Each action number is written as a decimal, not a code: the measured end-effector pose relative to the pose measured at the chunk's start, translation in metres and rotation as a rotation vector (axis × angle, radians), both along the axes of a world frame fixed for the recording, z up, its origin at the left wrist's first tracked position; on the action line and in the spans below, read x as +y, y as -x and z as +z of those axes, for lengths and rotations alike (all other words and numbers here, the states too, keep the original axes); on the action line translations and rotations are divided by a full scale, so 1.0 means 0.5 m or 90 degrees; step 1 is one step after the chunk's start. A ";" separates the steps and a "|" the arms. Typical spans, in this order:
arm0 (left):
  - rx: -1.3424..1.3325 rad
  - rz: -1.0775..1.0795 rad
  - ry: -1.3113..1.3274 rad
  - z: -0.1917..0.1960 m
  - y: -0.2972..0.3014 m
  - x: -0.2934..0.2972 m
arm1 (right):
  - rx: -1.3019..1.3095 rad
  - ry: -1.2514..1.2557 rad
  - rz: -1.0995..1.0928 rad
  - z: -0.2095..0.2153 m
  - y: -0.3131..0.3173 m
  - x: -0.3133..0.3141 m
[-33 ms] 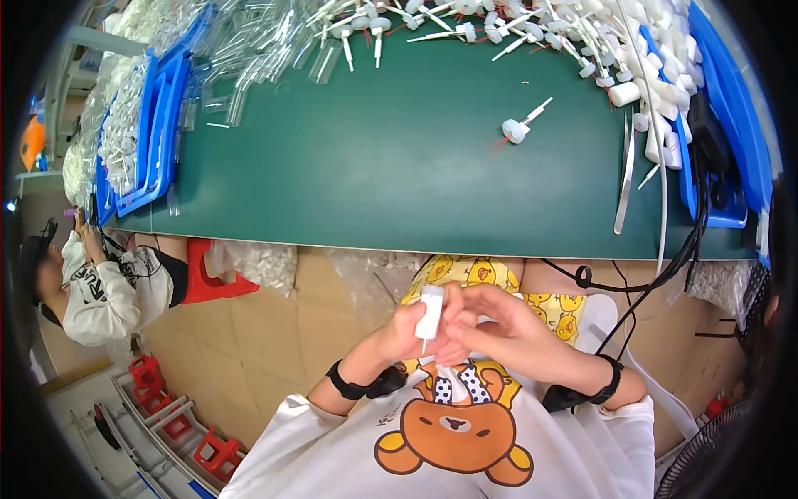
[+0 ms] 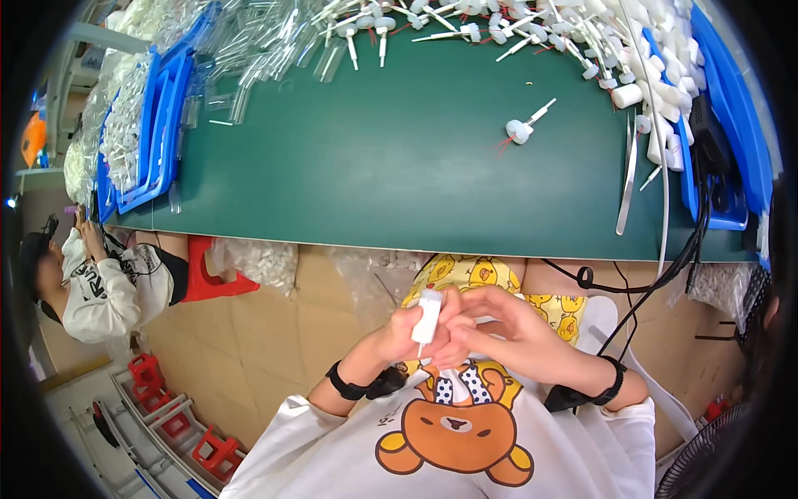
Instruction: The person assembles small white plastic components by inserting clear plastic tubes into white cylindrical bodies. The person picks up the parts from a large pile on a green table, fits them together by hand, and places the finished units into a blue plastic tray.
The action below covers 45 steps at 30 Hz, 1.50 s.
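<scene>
Over my lap, off the table's front edge, my left hand (image 2: 400, 334) is closed around a white plastic cylinder (image 2: 427, 316) with a greyish cap at its upper end. A thin white stem sticks out of its lower end. My right hand (image 2: 497, 327) is right beside it, fingers curled and thumb bent in against the left fingertips. Whatever lies between the right fingertips is hidden. On the green table (image 2: 357, 158) lies one loose white piece (image 2: 519, 130), a round cap with a thin stem and red wires.
Similar stemmed pieces (image 2: 499, 29) and white cylinders (image 2: 657, 96) heap along the far edge. Metal tweezers (image 2: 627, 187) and a white cable (image 2: 665, 191) lie at the right. Clear tubes (image 2: 258, 50) and a blue tray (image 2: 162, 141) are at the left, where another person (image 2: 108, 279) sits.
The white cylinder has tilted slightly in my left hand, its stem swinging a little to the left. Both hands stay in nearly the same place.
</scene>
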<state>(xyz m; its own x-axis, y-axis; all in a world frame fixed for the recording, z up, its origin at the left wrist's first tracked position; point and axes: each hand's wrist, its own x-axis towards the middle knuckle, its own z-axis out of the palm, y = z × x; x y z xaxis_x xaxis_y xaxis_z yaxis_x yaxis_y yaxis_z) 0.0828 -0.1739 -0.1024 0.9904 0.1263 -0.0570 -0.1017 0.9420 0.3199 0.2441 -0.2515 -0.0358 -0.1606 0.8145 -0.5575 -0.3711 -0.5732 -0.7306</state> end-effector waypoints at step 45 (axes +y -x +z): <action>0.216 0.203 -0.940 0.195 -0.075 0.164 | -1.016 -0.624 0.312 0.105 -0.165 0.297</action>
